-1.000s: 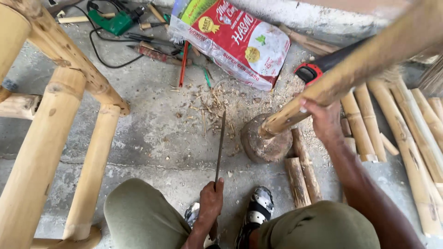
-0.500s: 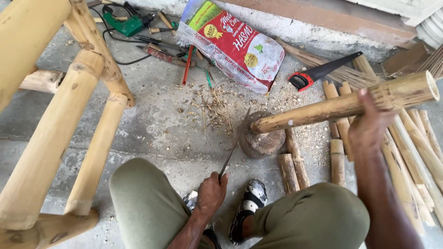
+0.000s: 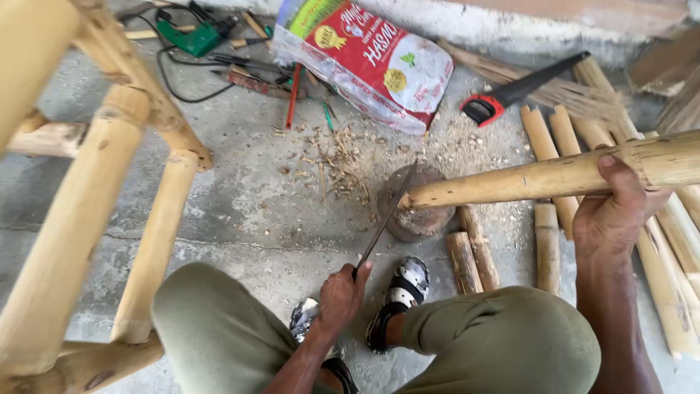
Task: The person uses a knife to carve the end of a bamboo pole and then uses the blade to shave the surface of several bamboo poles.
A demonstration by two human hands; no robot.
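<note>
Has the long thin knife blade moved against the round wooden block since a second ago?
Yes. The long thin knife blade, held in the left hand, has swung right: its tip now leans against the bamboo pole resting on the round wooden block.

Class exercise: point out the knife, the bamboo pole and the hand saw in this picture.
knife (image 3: 386, 219), head view, middle of the blade
bamboo pole (image 3: 510, 182), head view, shaft between block and hand
hand saw (image 3: 483, 109), head view, red handle

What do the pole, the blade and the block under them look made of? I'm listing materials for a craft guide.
Pole in the right hand: bamboo, bare and matte, with node rings. Blade in the left hand: dark, dull metal, probably steel. Block: probably a weathered wood stump; rough and grey-brown.
</note>
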